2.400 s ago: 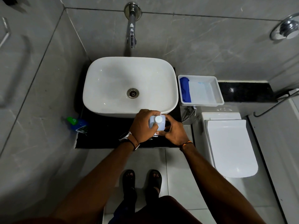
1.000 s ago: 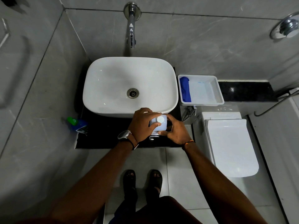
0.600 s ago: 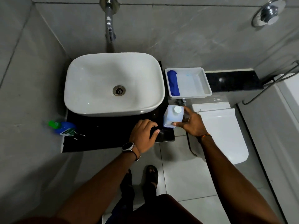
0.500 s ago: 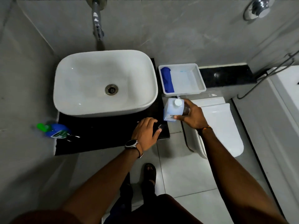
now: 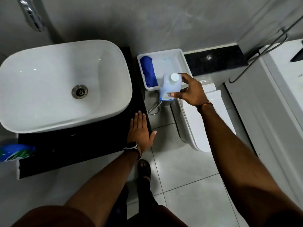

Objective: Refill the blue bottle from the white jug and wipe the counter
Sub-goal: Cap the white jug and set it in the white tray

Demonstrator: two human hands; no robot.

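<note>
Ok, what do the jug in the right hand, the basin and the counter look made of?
White jug: translucent matte plastic, probably; a bluish tint shows through its wall. Basin: glossy white ceramic, judging by its sharp highlights. Counter: black polished stone, it seems; faint speckles and sheen.

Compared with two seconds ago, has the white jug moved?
Yes. The white jug left the black counter in front of the sink and went right; the right hand now holds it by the white tray's near edge.
</note>
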